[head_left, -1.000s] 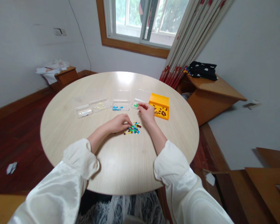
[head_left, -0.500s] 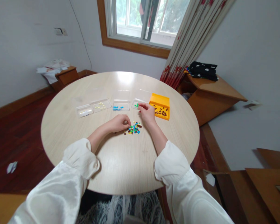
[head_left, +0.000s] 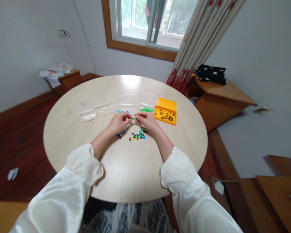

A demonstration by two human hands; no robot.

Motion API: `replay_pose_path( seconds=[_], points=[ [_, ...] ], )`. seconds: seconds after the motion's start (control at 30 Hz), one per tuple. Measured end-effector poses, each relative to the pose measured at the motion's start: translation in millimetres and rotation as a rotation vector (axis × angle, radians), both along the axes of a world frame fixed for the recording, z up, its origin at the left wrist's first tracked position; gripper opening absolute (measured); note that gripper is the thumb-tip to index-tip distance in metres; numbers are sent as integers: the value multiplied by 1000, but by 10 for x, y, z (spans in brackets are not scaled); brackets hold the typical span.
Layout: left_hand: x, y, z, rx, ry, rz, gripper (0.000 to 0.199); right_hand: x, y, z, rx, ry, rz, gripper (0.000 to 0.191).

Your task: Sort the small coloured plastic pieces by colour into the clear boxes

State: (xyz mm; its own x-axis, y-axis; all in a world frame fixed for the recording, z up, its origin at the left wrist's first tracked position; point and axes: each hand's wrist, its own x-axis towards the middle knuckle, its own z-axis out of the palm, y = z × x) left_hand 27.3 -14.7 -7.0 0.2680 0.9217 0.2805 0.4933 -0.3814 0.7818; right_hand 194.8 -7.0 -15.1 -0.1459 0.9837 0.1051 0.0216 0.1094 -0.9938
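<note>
1. Left hand (head_left: 121, 122): its thumb and fingers are pinching together, nearly closed, at one end of a small green plastic piece (head_left: 133, 119).
2. Right hand (head_left: 146, 120): is meeting it from the other side, fingertips likewise drawn in on the green piece; exact finger contact is too small to tell.
3. The green piece is sitting between both sets of fingertips, beyond a mixed heap of small blue, green, brown and yellow plastic bricks (head_left: 138, 135).
4. A few blue and dark bricks (head_left: 123, 131) are lying just beside the heap, near the left wrist.
5. Farther up the round pale wood-grain table (head_left: 126, 171), four clear plastic boxes are standing open: two with pale yellow pieces (head_left: 104, 110), one with blue, one with green pieces (head_left: 146, 110).
6. A yellow plastic box (head_left: 166, 103) is lying open at right, holding brown pieces (head_left: 169, 118).
</note>
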Motion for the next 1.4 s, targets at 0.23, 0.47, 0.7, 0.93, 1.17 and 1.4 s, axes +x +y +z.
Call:
replay_pose_path(
  seconds=[0.23, 0.47, 0.7, 0.93, 1.17, 1.4],
  points=[
    [-4, 82, -74, -61, -246, 55, 15, 1, 3, -42, 0, 43, 65, 20],
    [16, 73, -57, -124, -374, 28, 18, -12, -18, -44, 14, 59, 102, 24],
    [12, 56, -22, -160, -386, 23, 22, -13, -8, -43, 26, 46, 100, 29],
    [14, 40, -1, -168, -380, 23, 20, -16, -37, -9, 34, 46, 81, 22],
    [8, 43, -14, -164, -364, 13, 19, -32, -59, 19, -32, 69, 76, 18],
    [8, 47, -16, -175, -367, 26, 18, -36, -43, 15, -1, 63, 85, 16]
  ],
)
